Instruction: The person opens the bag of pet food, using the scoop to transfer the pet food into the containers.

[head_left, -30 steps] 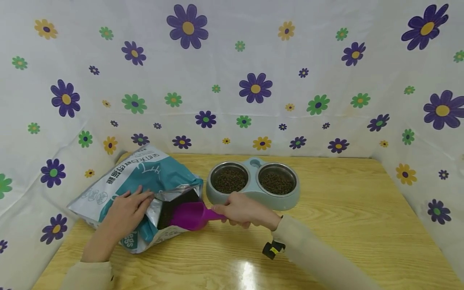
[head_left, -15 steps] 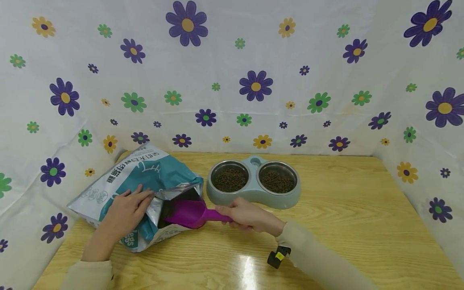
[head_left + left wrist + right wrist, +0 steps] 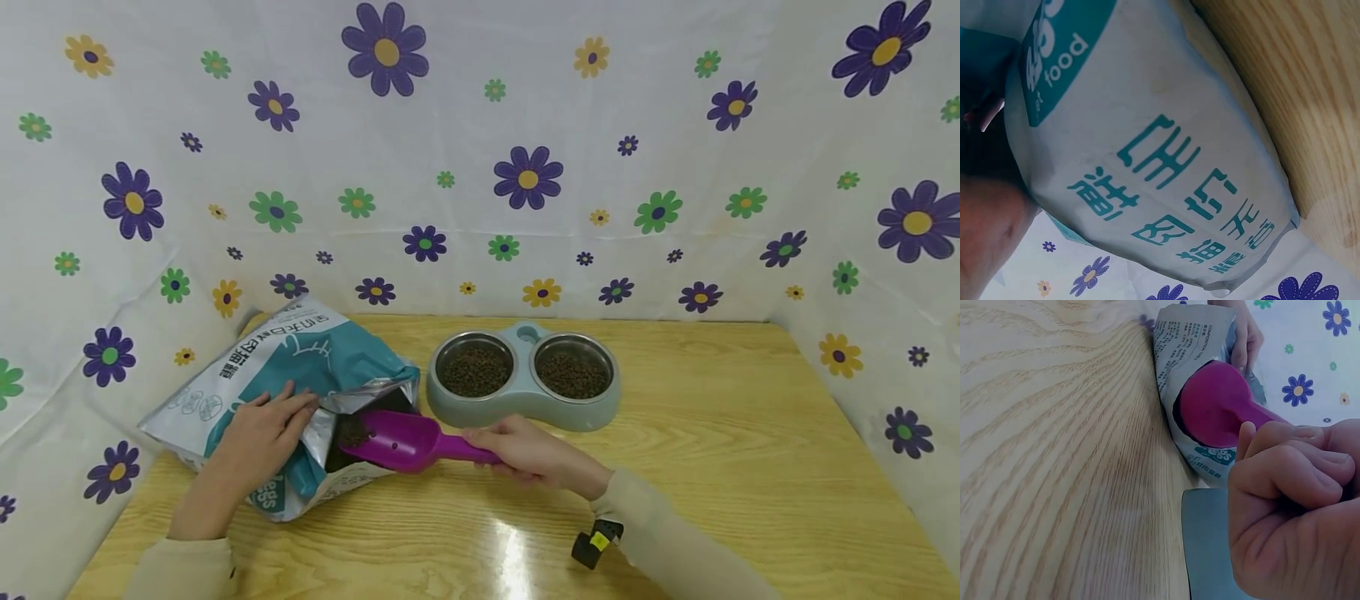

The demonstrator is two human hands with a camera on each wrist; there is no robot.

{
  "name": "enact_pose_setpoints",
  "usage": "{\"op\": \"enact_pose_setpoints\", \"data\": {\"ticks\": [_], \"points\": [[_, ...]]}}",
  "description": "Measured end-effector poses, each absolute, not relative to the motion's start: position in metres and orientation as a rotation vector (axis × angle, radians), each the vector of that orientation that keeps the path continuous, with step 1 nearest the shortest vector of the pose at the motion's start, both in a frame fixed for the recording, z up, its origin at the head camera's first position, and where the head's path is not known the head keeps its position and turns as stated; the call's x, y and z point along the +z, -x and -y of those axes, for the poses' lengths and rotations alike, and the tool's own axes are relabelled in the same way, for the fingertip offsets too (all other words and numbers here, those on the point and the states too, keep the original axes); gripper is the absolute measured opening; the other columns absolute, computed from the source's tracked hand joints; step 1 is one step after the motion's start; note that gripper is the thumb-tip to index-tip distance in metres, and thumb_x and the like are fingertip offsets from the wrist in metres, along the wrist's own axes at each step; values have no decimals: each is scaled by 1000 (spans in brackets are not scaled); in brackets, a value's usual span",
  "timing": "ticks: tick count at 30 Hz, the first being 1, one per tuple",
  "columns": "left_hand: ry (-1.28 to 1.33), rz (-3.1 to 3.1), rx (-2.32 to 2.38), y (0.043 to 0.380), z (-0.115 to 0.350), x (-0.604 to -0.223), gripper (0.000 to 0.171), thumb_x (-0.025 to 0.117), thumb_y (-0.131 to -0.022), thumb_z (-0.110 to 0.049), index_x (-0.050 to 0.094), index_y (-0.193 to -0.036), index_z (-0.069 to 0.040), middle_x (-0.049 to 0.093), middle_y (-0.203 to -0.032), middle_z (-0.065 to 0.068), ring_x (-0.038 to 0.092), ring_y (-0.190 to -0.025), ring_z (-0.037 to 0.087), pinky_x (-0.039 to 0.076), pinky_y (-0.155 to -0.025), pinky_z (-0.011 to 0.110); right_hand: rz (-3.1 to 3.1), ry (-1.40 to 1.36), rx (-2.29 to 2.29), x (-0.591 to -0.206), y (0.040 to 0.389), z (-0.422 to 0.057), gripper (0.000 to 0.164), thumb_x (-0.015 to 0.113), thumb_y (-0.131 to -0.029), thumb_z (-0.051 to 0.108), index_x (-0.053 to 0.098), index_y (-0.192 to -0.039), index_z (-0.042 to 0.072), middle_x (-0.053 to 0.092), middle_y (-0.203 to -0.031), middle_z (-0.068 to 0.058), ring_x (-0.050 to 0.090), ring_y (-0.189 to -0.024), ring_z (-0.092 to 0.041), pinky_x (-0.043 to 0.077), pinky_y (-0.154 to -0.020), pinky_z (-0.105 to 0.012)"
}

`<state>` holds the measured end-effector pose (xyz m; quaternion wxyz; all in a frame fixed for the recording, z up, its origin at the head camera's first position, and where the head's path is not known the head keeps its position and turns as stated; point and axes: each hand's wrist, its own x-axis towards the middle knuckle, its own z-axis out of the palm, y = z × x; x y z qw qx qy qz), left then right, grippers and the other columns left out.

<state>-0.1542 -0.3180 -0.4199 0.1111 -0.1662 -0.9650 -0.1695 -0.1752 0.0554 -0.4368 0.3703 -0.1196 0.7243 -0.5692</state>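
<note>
My right hand grips the handle of a magenta scoop, its fingers curled round it in the right wrist view. The scoop's front reaches into the mouth of a teal and white pet food bag lying on its side. Brown kibble shows at the scoop's front edge, with one loose piece further back in it. My left hand rests on top of the bag beside the opening, fingers laid over the folded-back film. Printed lettering on the bag fills much of the left wrist view.
A grey-blue double feeder stands right of the bag, behind my right hand. Its two steel bowls both hold brown kibble. The wooden table is enclosed at the back and sides by a white cloth printed with flowers.
My right hand has drawn the scoop slightly right, partly back out of the bag, and its inside with kibble now shows. The left hand stays in place on the bag.
</note>
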Motion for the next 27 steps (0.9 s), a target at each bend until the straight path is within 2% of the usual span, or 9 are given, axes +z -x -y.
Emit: {"op": "enact_pose_setpoints", "data": {"ticks": [10,20,27], "points": [[473,2829,-502,154,318,-420,28,56,-104,-12,73,-122,1,70,-126,26,57,-127,53,39,-106,69,-1845,337,-1511,-436,172,-79,58,52,-106,47,64,-95,-9,39,-54,5,23,-41,-7,23,-38,-21],[457,2845,-548,154,319,-419,29,56,-105,-14,72,-123,1,69,-127,25,56,-128,53,38,-107,69,-1815,247,-1592,-426,170,-112,52,53,-105,49,63,-89,1,39,-55,6,23,-42,-6,23,-40,-21],[443,2892,-560,156,321,-417,31,53,-107,-17,71,-126,0,68,-129,25,54,-130,53,37,-109,69,-1840,187,-1625,-416,170,-151,50,51,-106,49,64,-91,3,38,-56,6,25,-42,-5,25,-41,-20]]}}
